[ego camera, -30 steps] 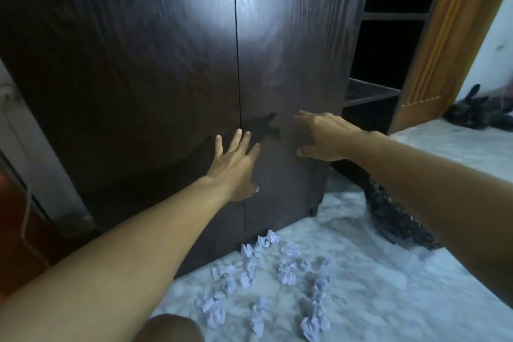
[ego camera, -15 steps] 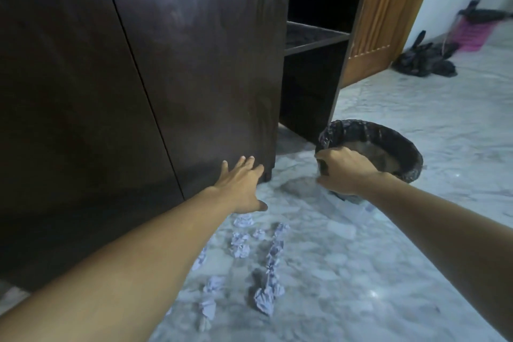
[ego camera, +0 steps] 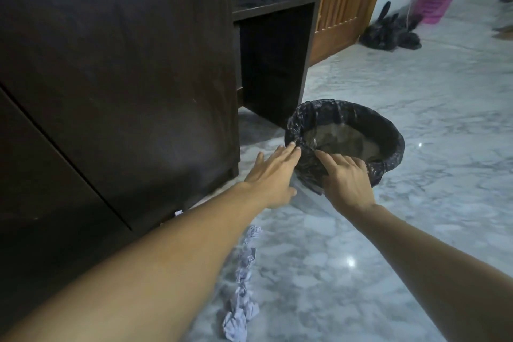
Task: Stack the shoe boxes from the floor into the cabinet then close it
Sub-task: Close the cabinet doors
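Both hands at the round bin lined with a black plastic bag (ego camera: pixel 344 130). Right hand (ego camera: pixel 347 183) lies over the near rim, fingers curled onto the liner. Left hand (ego camera: pixel 270 178), fingers straight, touches the bin's left side. Bin interior murky — contents unclear. Dark wooden cabinet (ego camera: pixel 125 64) left of the hands, doors shut. Crumpled white paper balls (ego camera: pixel 241 297) on the marble floor (ego camera: pixel 388 230) below the forearms.
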`<state>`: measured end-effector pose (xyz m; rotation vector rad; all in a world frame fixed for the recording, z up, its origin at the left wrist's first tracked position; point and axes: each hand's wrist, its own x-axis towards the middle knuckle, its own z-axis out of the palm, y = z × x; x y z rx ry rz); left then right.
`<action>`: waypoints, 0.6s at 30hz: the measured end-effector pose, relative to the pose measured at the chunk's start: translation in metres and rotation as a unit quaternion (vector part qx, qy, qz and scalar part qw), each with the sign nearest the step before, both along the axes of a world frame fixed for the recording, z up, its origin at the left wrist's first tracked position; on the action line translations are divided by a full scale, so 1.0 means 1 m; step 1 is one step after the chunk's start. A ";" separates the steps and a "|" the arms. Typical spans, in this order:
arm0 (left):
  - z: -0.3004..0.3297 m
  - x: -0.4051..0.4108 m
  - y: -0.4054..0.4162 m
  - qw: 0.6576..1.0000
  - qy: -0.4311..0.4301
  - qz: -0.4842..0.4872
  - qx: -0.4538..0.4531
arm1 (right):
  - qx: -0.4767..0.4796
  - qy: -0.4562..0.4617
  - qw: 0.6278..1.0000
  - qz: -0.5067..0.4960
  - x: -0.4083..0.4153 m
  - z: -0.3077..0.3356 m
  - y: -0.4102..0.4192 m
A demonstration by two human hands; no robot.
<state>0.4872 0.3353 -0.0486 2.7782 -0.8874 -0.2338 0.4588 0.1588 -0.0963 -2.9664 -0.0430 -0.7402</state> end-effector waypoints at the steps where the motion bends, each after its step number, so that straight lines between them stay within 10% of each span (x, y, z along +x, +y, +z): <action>1: -0.002 0.003 -0.002 1.000 -0.002 -0.004 0.002 | 0.018 -0.013 1.000 0.006 0.001 -0.003 0.001; 18: 0.009 -0.006 0.089 0.978 -0.082 -0.090 0.168 | 0.085 -0.087 0.987 0.108 -0.041 -0.023 0.078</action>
